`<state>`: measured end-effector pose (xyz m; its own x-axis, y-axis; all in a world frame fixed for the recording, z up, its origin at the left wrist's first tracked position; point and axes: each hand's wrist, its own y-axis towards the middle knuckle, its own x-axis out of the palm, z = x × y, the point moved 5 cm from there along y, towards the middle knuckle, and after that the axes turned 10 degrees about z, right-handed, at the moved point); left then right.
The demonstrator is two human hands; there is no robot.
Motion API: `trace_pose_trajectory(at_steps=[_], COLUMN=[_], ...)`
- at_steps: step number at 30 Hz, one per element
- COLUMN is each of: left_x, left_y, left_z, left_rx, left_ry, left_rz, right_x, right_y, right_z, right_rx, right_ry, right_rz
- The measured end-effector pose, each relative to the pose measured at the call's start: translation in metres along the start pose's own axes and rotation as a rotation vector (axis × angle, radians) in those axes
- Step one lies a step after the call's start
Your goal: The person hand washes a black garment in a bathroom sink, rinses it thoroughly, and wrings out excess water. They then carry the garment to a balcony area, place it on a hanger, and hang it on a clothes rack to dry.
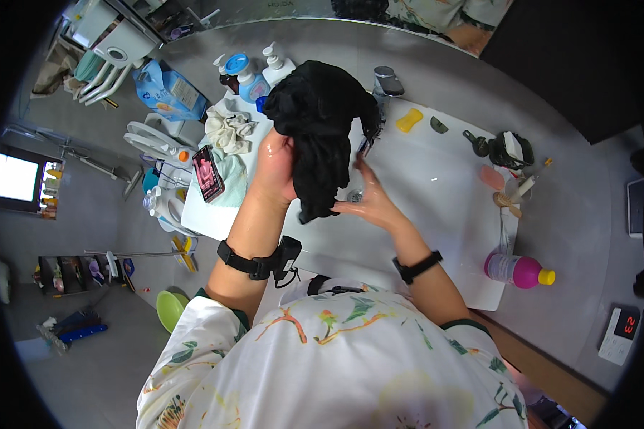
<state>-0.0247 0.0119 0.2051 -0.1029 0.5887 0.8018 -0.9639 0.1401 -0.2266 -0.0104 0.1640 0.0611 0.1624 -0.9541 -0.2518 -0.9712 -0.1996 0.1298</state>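
A bunched black cloth [322,128], seemingly wet, hangs over the white washbasin [434,214]. My left hand [276,163] grips it from the left side, with the fingertips hidden behind the fabric. Just right of the cloth, my right hand [373,198] has its thumb and fingers spread. Its thumb tip meets the lower edge of the cloth, though I cannot tell whether it presses on it. Both hands look wet. Behind the cloth stands a chrome faucet [389,83], partly covered by it. The metal drain [355,195] shows between the cloth and my right hand.
A yellow sponge [409,120] lies on the basin's back ledge. Pump bottles [252,80], a crumpled cream cloth [228,126] and a phone [208,172] on a pale green towel [233,177] crowd the left. A pink bottle with yellow cap [515,270] lies at right.
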Motion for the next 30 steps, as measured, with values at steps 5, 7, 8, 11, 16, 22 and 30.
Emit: trace_pose_trajectory(at_steps=[5, 7, 8, 11, 16, 22, 30], left_x=[-0.008, -0.018, -0.025, -0.049, -0.115, -0.197, -0.168], left_y=[0.001, 0.007, 0.008, 0.009, 0.007, 0.014, 0.049], left_z=[-0.005, -0.007, -0.004, 0.009, 0.038, -0.050, -0.145], left_rx=[0.045, 0.132, 0.209, 0.372, 0.614, -0.159, -0.272], left_ry=[-0.030, 0.103, 0.214, 0.663, 1.514, 0.652, -0.035], left_rz=[-0.045, -0.011, 0.029, 0.158, 0.098, 0.436, 0.157], right_x=[0.044, 0.054, 0.055, 0.045, 0.001, -0.006, 0.048], right_y=[0.009, -0.001, -0.008, -0.035, -0.030, 0.002, -0.028], right_z=[0.025, 0.075, 0.094, 0.121, 0.110, 0.098, -0.034], right_rx=[0.317, 0.597, 0.769, 1.261, 0.858, 0.702, -0.226], right_ry=[0.192, 0.451, 0.625, 1.152, 1.420, 0.898, -0.273], right_rz=[-0.139, -0.023, 0.068, 0.477, 0.476, 0.484, 0.210])
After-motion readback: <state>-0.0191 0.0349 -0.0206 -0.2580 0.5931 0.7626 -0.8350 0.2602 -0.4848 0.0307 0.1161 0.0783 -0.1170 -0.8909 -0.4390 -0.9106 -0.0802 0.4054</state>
